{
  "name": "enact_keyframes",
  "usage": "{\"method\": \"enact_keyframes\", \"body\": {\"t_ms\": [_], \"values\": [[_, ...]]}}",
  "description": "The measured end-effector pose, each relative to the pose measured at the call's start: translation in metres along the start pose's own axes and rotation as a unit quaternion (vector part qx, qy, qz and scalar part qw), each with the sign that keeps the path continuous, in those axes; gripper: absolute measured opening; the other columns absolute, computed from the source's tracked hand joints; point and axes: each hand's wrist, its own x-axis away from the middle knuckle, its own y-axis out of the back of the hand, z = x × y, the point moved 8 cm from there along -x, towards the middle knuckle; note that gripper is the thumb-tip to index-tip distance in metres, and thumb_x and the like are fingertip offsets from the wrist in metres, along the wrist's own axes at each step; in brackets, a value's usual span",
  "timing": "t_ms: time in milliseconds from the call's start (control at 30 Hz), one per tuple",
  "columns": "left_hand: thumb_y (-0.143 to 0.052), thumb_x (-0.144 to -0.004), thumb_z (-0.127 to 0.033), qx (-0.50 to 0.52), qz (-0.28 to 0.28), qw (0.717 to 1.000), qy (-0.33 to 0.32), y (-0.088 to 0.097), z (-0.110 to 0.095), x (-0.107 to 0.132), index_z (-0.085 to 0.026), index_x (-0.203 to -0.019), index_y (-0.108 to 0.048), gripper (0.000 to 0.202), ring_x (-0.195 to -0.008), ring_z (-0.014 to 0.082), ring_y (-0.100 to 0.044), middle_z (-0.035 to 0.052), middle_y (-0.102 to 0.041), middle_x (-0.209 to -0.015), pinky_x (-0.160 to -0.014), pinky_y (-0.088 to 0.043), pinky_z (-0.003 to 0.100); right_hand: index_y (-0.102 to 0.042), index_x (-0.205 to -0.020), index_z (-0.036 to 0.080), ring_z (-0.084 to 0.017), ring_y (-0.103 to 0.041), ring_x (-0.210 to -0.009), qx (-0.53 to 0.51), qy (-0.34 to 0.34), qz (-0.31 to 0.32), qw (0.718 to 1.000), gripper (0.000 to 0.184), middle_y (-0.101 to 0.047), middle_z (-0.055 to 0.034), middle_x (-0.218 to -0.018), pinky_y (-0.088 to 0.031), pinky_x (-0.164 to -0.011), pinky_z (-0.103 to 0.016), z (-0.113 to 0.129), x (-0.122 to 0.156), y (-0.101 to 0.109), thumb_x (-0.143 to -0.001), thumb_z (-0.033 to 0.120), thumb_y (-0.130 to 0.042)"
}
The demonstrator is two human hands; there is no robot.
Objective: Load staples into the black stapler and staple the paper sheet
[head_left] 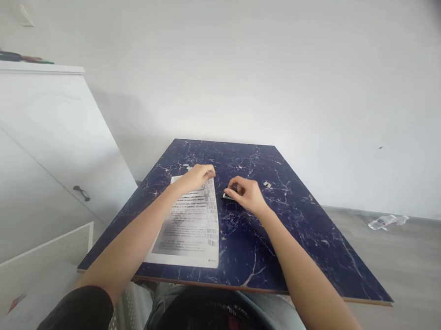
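Note:
A sheet of paper printed with dense dark text (189,232) lies on the left part of the dark blue marbled table. My left hand (199,176) is at its far end, thumb and fingers closed together at the far right corner; the corner itself is mostly covered. To the right of the sheet, my right hand (249,193) has its fingers curled around what looks like a small black stapler (226,197) with a pale metallic strip. My fingers hide much of it. A gap of bare tabletop separates it from the paper.
Small silvery strips (267,184) lie right of my right hand, and a few more pale bits (186,166) lie beyond the sheet. The table (254,255) meets a white wall. A white cabinet (41,126) stands left; a clear plastic wrapper (387,222) lies on the floor right.

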Motion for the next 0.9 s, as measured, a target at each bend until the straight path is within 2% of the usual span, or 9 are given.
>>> {"method": "enact_keyframes", "body": {"t_ms": [100, 233, 300, 367, 433, 567, 633, 800, 900], "values": [[-0.044, -0.099, -0.039, -0.014, -0.057, 0.998, -0.017, 0.01, -0.004, 0.003, -0.021, -0.093, -0.064, 0.028, -0.066, 0.0184, -0.06, 0.0035, -0.068, -0.08, -0.068, -0.045, 0.03, -0.063, -0.105, 0.02, -0.011, -0.044, -0.051, -0.035, -0.016, 0.079, 0.996, 0.035, -0.066, 0.0012, -0.071, -0.037, -0.057, -0.026, 0.008, 0.003, -0.035, -0.089, 0.051, -0.063], [-0.043, -0.1, -0.038, 0.007, -0.12, 0.992, -0.032, 0.018, -0.008, 0.006, -0.021, -0.099, -0.063, 0.026, -0.079, 0.0199, -0.064, 0.0051, -0.069, -0.088, -0.075, -0.049, 0.032, -0.065, -0.093, 0.017, -0.012, -0.047, -0.055, -0.042, -0.015, 0.125, 0.991, 0.022, -0.06, 0.0024, -0.065, -0.036, -0.057, -0.025, 0.008, 0.004, -0.06, -0.09, 0.039, -0.059], [-0.052, -0.097, -0.041, 0.018, -0.204, 0.978, -0.038, 0.029, -0.004, 0.012, -0.022, -0.114, -0.059, 0.027, -0.098, 0.0234, -0.064, 0.0088, -0.068, -0.108, -0.088, -0.05, 0.036, -0.067, -0.09, 0.017, -0.014, -0.053, -0.063, -0.069, -0.02, 0.109, 0.991, 0.021, -0.064, 0.0003, -0.073, -0.04, -0.062, -0.026, 0.003, 0.001, -0.057, -0.091, 0.035, -0.056], [-0.065, -0.09, -0.046, 0.017, -0.327, 0.944, -0.03, 0.046, 0.006, 0.026, -0.023, -0.133, -0.046, 0.053, -0.122, 0.0281, -0.056, 0.0138, -0.058, -0.131, -0.104, -0.044, 0.043, -0.068, -0.093, 0.017, -0.018, -0.058, -0.072, -0.116, -0.046, 0.063, 0.99, 0.024, -0.067, -0.0016, -0.081, -0.044, -0.068, -0.027, -0.007, -0.002, -0.047, -0.092, 0.037, -0.054], [-0.065, -0.089, -0.05, 0.019, -0.375, 0.927, -0.017, 0.054, 0.021, 0.035, -0.025, -0.141, -0.038, 0.064, -0.134, 0.0306, -0.046, 0.0155, -0.048, -0.144, -0.114, -0.035, 0.048, -0.068, -0.092, 0.018, -0.02, -0.06, -0.078, -0.152, -0.082, -0.001, 0.985, 0.029, -0.068, -0.0029, -0.085, -0.046, -0.069, -0.028, -0.02, -0.004, -0.031, -0.091, 0.044, -0.055], [-0.051, -0.096, -0.056, 0.102, -0.358, 0.928, 0.003, 0.058, 0.047, 0.039, -0.029, -0.144, -0.034, 0.058, -0.142, 0.0308, -0.04, 0.0133, -0.039, -0.153, -0.117, -0.033, 0.05, -0.066, -0.091, 0.019, -0.02, -0.06, -0.076, -0.193, -0.122, -0.128, 0.965, 0.032, -0.067, -0.0032, -0.083, -0.047, -0.067, -0.029, -0.042, -0.001, -0.001, -0.089, 0.05, -0.058], [-0.05, -0.096, -0.059, 0.158, -0.33, 0.931, 0.018, 0.054, 0.051, 0.037, -0.031, -0.144, -0.032, 0.059, -0.139, 0.0316, -0.045, 0.0147, -0.042, -0.152, -0.113, -0.038, 0.052, -0.067, -0.096, 0.02, -0.019, -0.061, -0.074, -0.235, -0.133, -0.164, 0.949, 0.034, -0.069, -0.0038, -0.085, -0.048, -0.067, -0.03, -0.049, 0.001, 0.007, -0.088, 0.052, -0.058], [-0.047, -0.099, -0.052, 0.266, -0.199, 0.943, -0.012, 0.025, 0.023, 0.033, -0.032, -0.149, -0.021, 0.06, -0.114, 0.0267, -0.066, 0.0145, -0.063, -0.133, -0.098, -0.052, 0.053, -0.068, -0.105, 0.021, -0.023, -0.067, -0.08, -0.349, -0.175, -0.188, 0.901, 0.042, -0.074, -0.0066, -0.096, -0.053, -0.07, -0.035, -0.061, 0.004, 0.004, -0.084, 0.057, -0.063], [-0.055, -0.095, -0.044, 0.224, -0.173, 0.958, -0.049, 0.019, 0.005, 0.041, -0.031, -0.147, -0.034, 0.057, -0.126, 0.028, -0.06, 0.0106, -0.06, -0.139, -0.107, -0.047, 0.052, -0.069, -0.106, 0.022, -0.025, -0.069, -0.086, -0.397, -0.202, -0.186, 0.876, 0.046, -0.075, -0.0072, -0.099, -0.055, -0.072, -0.037, -0.063, 0.006, -0.004, -0.082, 0.061, -0.066]]}}
